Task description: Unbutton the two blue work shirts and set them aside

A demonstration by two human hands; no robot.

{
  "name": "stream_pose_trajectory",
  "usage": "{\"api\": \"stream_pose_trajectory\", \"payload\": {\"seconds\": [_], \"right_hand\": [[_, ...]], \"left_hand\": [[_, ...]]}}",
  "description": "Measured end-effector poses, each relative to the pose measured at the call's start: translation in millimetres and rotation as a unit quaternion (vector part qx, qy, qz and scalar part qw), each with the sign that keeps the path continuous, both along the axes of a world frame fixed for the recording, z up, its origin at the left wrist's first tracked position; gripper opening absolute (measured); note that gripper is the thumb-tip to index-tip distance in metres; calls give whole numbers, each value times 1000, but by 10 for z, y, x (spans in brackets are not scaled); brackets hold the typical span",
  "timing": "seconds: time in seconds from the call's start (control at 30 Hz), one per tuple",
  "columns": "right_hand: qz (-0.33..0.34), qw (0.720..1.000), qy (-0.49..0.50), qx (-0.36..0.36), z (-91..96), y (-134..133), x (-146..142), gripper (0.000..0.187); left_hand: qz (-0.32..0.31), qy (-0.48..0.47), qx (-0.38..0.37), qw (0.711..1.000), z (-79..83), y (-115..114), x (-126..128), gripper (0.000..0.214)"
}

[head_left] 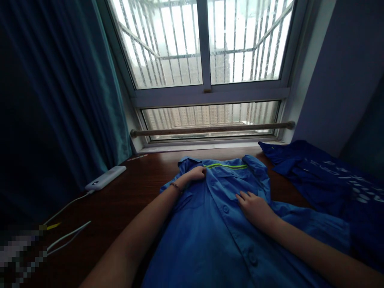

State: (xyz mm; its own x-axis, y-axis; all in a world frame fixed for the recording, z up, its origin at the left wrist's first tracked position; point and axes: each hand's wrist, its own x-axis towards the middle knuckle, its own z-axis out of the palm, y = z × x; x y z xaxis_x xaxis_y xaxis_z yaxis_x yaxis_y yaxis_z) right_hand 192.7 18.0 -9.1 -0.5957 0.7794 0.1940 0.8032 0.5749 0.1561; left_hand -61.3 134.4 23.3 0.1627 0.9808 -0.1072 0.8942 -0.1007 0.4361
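Observation:
A blue button-up shirt [198, 232] lies front side up on the dark wooden surface, its collar end toward the window. A yellow-green stripe runs across its upper part. My left hand [196, 173], with a beaded bracelet at the wrist, pinches the shirt's front edge near the top of the button placket. My right hand [254, 206] rests on the shirt's chest to the right of the placket, fingers stretched out and lying on the cloth. Two buttons show along the front below my hands.
A darker blue garment [324, 176] with white print lies at the right. On the left are a white power bank [105, 178] with a cable, and a blue curtain [69, 88]. A horizontal rail [210, 129] crosses the barred window behind the wooden surface [120, 208].

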Motion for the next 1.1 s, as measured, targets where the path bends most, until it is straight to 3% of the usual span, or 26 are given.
{"api": "stream_pose_trajectory", "payload": {"seconds": [0.17,0.27,0.33,0.4,0.47,0.5,0.57,0.67,0.83,1.1], "right_hand": [[-56,996,-61,29,17,-160,-147,44],[-57,995,-72,-28,152,-129,-151,27],[-47,993,-57,-89,308,67,-136,14],[-53,984,-25,-167,482,413,-157,18],[-87,956,41,-276,606,835,-243,21],[-116,942,123,-289,630,1038,-305,17],[-139,938,190,-255,583,1365,-432,17],[-179,934,256,-171,329,1603,-540,27],[-185,930,308,-83,-75,1696,-459,28],[-151,939,306,-40,-185,1743,-405,22]], "left_hand": [[157,5,69,985,-103,286,480,31],[200,-21,137,970,-285,288,702,34],[204,-80,176,960,-394,306,753,31],[207,-172,207,941,-472,363,731,27],[209,-252,220,919,-525,447,666,25],[208,-276,217,913,-545,491,630,25],[206,-301,206,908,-581,570,566,24],[187,-347,186,900,-630,642,507,23],[121,-427,141,885,-674,643,485,25],[114,-523,126,835,-641,582,509,18]]}}
